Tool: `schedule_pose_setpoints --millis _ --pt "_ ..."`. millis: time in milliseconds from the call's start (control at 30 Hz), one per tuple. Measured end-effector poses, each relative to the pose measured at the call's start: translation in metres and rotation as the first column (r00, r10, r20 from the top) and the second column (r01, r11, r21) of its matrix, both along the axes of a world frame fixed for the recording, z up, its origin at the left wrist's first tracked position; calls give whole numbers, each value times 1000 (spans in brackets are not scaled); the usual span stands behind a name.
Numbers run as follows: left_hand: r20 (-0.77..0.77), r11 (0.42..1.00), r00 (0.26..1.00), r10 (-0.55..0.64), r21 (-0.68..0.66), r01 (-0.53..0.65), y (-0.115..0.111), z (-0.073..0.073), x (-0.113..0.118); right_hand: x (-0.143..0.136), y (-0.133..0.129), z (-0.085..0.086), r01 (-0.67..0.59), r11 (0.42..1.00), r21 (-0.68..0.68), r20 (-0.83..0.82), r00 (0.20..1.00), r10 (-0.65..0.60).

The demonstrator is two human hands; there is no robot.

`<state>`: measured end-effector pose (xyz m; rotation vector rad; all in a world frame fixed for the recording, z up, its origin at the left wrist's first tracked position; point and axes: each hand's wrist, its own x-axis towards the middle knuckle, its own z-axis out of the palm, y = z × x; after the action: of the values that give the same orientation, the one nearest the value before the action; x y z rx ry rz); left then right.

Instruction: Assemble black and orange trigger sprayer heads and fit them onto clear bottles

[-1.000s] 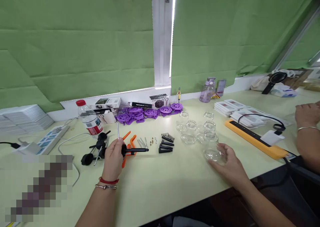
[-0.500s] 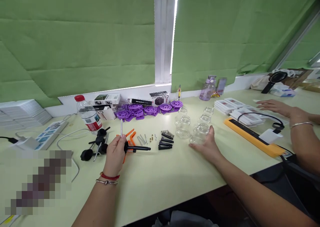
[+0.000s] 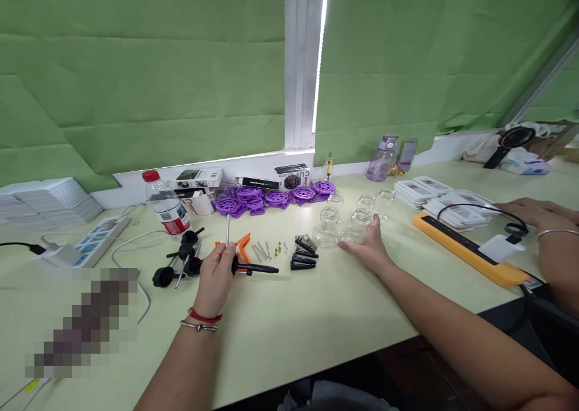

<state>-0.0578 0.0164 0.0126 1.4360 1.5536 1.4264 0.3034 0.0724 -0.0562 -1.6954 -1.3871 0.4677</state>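
My left hand (image 3: 217, 277) is closed around a black mechanism (image 3: 257, 268) with a metal rod (image 3: 227, 230) standing up from it and a black stem reaching right. Curved around a clear jar (image 3: 360, 223) on the table, my right hand (image 3: 371, 246) has thumb and fingers at its sides. Another clear jar (image 3: 329, 223) stands just left of it, with several more clear jars behind. Between my hands lie black tapered pieces (image 3: 303, 260), springs (image 3: 307, 241), metal pins (image 3: 262, 251) and tiny brass bits (image 3: 277, 251). Orange handles (image 3: 243, 247) show behind my left hand.
Purple round parts (image 3: 277, 199) line the back, before small boxes (image 3: 199, 178). Black cups on rods (image 3: 165, 276) and a red-capped bottle (image 3: 166, 209) are at left. At right are a yellow power strip (image 3: 470, 251), white stacks (image 3: 456, 209) and another person's hand (image 3: 534, 212).
My right hand has shifted the clear jar slightly left and away, nearer the neighbouring jar. My left hand keeps its hold. The other person's hand has lowered toward the right. The view has turned slightly left.
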Motion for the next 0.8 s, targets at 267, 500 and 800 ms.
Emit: schedule_pose_setpoints --millis 267,500,800 --pt "-53 1000 998 -18 22 19 1 -1 -1 -30 -21 28 -52 948 314 459 883 -103" --pt "-41 1000 999 0 23 1 1 -2 -2 -61 -4 49 -105 934 343 623 769 -143" --pt "-33 999 999 -34 27 35 2 -5 -2 -40 9 45 -21 947 320 631 750 -197"
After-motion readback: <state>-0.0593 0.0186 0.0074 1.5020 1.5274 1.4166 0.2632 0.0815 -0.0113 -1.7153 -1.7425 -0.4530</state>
